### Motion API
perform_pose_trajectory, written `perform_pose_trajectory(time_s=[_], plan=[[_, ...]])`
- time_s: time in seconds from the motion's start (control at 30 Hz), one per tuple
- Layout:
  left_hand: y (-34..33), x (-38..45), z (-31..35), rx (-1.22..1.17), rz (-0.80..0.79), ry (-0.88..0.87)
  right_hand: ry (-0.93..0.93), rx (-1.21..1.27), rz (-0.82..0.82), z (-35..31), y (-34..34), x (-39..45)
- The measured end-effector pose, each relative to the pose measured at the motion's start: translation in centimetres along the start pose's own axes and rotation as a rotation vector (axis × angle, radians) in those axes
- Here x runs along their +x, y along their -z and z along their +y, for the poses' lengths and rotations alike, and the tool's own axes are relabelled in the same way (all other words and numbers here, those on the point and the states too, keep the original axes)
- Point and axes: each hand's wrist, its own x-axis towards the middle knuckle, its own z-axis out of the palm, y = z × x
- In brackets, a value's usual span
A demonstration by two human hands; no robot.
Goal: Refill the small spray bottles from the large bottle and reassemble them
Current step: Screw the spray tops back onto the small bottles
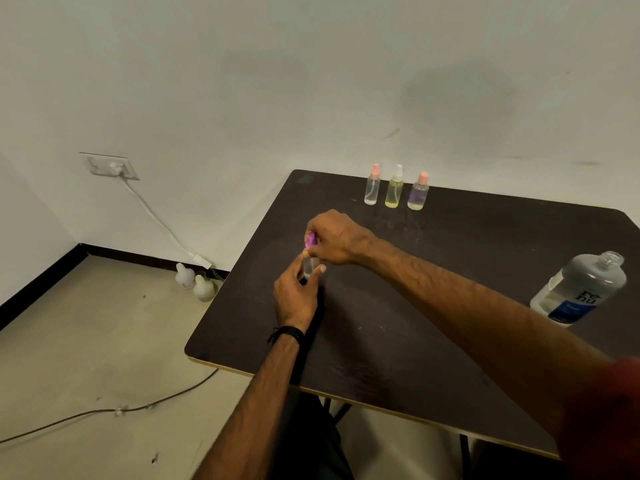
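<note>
A small clear spray bottle (310,267) stands on the dark table (433,306), held around its body by my left hand (294,292). My right hand (337,239) grips its purple spray cap (310,240) from above; the cap sits at the bottle's neck. At the table's back edge stand three small spray bottles: a clear one with a pink cap (372,184), a yellow one with a white cap (395,187) and a purple one with a pink cap (418,191). The large clear bottle (580,289) with a blue label stands uncapped at the right.
The table's left edge (221,296) lies close to my left hand. On the floor by the wall stand two white bottles (194,282), with a cable (104,410) and a wall socket (110,166).
</note>
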Motion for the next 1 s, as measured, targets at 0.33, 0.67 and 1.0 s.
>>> perform_pose_trajectory(time_s=[0.33, 0.67, 1.0], plan=[[0.7, -0.6, -1.9, -0.111, 0.032, -0.12, -0.365, 0.578, 0.285, 1.5, -6.3, -4.8], [-3.0, 4.6, 1.1, -0.005, -0.083, -0.119, -0.587, 0.761, 0.459, 2.5, -6.5, -0.7], [-9.4, 15.7, 3.1, 0.01, -0.273, -0.146, -0.58, 0.718, 0.509, 10.0, -4.7, 8.1]])
